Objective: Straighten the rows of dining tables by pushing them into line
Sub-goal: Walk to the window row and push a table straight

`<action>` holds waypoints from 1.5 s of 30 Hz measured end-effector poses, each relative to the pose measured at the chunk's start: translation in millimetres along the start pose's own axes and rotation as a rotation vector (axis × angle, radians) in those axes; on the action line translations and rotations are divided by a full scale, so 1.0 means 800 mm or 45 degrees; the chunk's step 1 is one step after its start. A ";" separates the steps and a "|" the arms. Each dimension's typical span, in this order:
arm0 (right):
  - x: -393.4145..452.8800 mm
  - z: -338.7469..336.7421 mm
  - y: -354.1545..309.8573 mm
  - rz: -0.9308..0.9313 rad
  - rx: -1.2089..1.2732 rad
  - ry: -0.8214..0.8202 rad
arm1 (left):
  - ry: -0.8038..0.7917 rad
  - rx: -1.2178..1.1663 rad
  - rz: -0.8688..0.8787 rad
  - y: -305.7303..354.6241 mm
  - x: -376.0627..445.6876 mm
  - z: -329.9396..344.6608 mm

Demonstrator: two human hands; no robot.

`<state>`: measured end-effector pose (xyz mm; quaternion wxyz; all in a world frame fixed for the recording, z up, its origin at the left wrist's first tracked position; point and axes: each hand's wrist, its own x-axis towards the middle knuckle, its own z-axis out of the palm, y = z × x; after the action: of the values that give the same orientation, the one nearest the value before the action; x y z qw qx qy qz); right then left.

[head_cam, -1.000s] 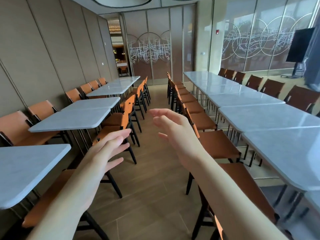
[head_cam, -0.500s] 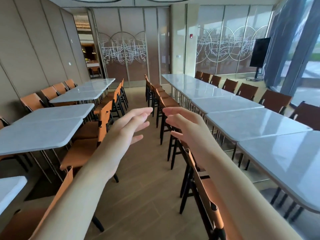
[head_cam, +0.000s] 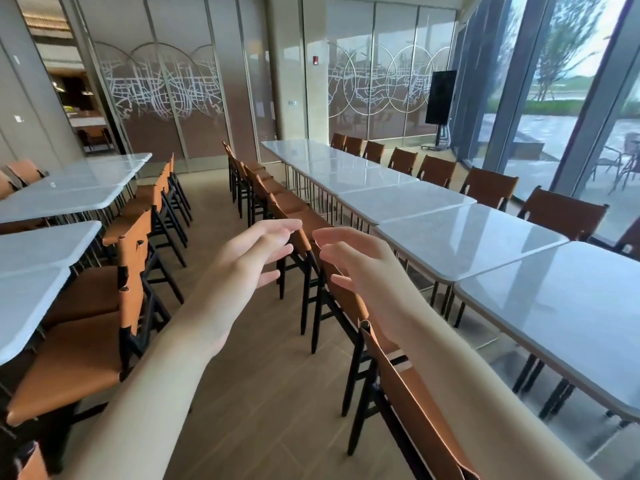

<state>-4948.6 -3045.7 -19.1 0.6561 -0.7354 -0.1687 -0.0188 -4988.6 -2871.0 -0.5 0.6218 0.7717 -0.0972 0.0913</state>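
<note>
Two rows of white marble-topped dining tables flank a wooden aisle. The right row (head_cam: 460,237) runs from the near right to the far wall, its tops butted end to end. The left row (head_cam: 52,199) has gaps and offsets between its tables. My left hand (head_cam: 249,261) and my right hand (head_cam: 356,261) reach forward over the aisle with relaxed, spread fingers, holding nothing and touching no table. Both hover above the backs of the orange chairs (head_cam: 308,244) tucked along the right row.
Orange leather chairs with black frames line both sides of each row, one chair back (head_cam: 408,393) under my right forearm. Left-row chairs (head_cam: 131,271) border the aisle. A black screen on a stand (head_cam: 440,98) stands by the glass wall at the far right.
The view has swung right toward the long right row and the windows. Both hands came closer together and moved over the right row's chair backs.
</note>
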 end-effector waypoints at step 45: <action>0.824 -0.279 0.381 0.387 -0.146 1.065 | -1.082 0.484 0.172 -0.405 1.065 0.203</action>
<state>-4201.2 -3140.4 -116.6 0.6215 -0.7161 0.2223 -0.2271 -4078.6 -2993.8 -116.8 0.3673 0.8329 -0.3746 -0.1764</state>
